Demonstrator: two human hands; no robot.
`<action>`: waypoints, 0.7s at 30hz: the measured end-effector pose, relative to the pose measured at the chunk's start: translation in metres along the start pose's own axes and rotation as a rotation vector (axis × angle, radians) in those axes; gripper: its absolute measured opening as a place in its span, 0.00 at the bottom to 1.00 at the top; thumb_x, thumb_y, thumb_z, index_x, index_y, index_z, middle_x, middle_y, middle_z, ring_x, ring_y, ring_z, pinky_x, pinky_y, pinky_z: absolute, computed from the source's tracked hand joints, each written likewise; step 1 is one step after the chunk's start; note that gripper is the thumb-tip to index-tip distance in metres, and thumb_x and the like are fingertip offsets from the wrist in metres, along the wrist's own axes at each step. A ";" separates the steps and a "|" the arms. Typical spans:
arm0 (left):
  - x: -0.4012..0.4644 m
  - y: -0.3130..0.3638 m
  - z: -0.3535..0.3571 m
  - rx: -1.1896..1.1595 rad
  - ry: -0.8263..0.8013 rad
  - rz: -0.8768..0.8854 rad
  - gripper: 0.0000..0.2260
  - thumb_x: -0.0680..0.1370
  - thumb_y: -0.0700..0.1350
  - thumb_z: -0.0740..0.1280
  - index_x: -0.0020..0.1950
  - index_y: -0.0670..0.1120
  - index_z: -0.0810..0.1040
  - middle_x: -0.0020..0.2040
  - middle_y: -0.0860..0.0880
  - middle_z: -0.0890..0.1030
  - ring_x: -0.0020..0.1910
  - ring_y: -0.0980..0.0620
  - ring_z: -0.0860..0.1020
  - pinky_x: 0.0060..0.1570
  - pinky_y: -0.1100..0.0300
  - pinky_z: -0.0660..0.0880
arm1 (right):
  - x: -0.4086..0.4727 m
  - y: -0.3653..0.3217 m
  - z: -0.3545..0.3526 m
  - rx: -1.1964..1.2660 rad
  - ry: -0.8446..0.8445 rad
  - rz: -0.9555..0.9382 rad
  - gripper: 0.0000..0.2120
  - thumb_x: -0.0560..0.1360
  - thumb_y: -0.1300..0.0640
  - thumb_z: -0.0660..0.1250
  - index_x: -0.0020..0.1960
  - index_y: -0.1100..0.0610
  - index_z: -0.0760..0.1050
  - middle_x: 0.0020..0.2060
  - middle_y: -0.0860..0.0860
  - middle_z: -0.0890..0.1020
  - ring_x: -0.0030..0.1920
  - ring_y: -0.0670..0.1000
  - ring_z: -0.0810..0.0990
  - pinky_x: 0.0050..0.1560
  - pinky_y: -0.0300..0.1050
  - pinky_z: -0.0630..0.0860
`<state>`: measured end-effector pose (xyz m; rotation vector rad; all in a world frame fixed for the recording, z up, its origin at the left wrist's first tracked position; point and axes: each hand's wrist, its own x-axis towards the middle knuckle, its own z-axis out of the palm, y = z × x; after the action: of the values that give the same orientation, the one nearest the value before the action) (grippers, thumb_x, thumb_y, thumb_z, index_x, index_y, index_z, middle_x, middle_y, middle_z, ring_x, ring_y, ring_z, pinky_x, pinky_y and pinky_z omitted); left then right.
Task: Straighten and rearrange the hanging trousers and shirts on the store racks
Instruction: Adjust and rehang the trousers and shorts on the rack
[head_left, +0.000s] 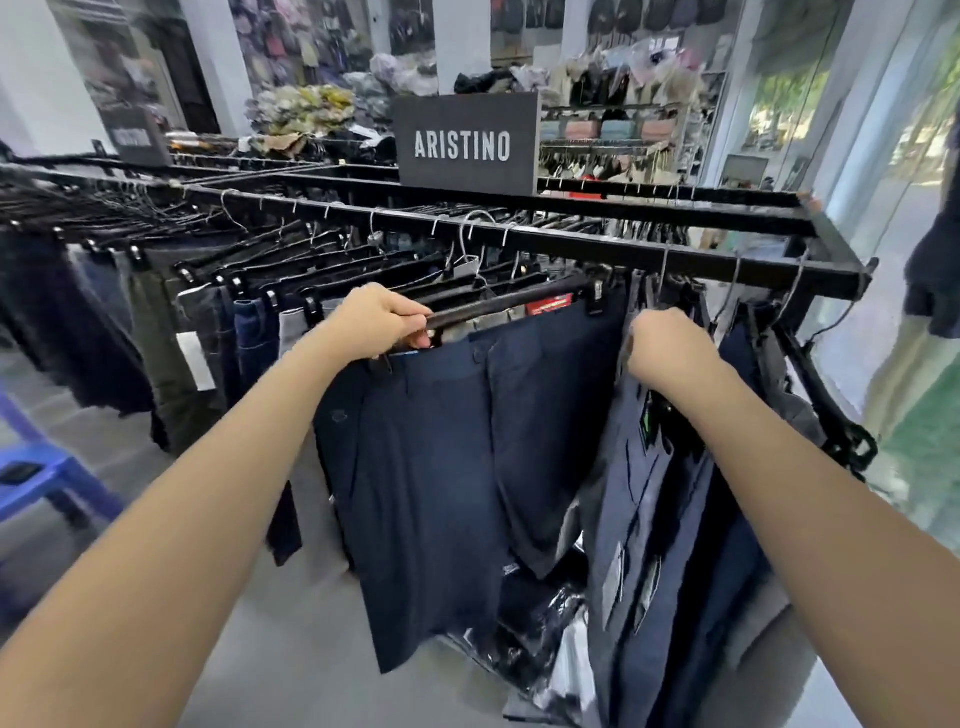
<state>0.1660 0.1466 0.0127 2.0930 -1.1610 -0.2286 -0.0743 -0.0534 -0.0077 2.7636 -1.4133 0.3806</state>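
Your left hand (382, 321) grips the navy trousers' hanger (511, 304), whose bar runs rightward toward your right hand (662, 345). That hand clutches the bunched trousers (670, 499) just beside, under the rack rail (571, 244).

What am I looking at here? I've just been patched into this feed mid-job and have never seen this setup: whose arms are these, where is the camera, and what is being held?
There is no machine here. The one picture comes from a wide-angle camera worn on a person's head, looking forward and down, so the two bare arms reaching in from the bottom are that person's own.

They stand at a black metal clothes rack in a shop, with a sign reading ARISTINO on top. Many trousers hang from it on clip hangers.

The left hand grips the dark hanger bar of the navy trousers that face the camera. The right hand grips the top of a bunch of grey and navy trousers to the right. A blue plastic stool stands on the floor at the left.
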 end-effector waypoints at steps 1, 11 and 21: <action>-0.004 -0.003 -0.003 -0.002 -0.003 -0.004 0.09 0.80 0.43 0.65 0.57 0.48 0.82 0.36 0.60 0.84 0.39 0.49 0.73 0.20 0.68 0.67 | 0.001 0.000 0.002 0.003 -0.004 -0.001 0.09 0.71 0.69 0.62 0.35 0.60 0.67 0.34 0.57 0.71 0.37 0.60 0.73 0.37 0.49 0.68; -0.003 0.032 0.011 0.042 0.031 0.009 0.11 0.79 0.41 0.64 0.40 0.43 0.83 0.36 0.50 0.85 0.26 0.64 0.78 0.24 0.71 0.70 | 0.001 -0.001 0.000 -0.013 -0.022 -0.027 0.07 0.74 0.65 0.63 0.50 0.60 0.76 0.47 0.58 0.78 0.46 0.61 0.78 0.40 0.49 0.72; 0.029 0.094 0.097 0.253 0.018 0.162 0.15 0.77 0.50 0.67 0.38 0.41 0.83 0.35 0.44 0.82 0.36 0.44 0.80 0.42 0.53 0.80 | -0.002 0.003 0.002 0.020 -0.053 -0.001 0.12 0.76 0.59 0.61 0.55 0.57 0.80 0.52 0.55 0.81 0.52 0.59 0.78 0.51 0.51 0.75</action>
<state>0.0750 0.0433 0.0103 2.1959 -1.4018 0.0145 -0.0777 -0.0538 -0.0107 2.8108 -1.4270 0.3250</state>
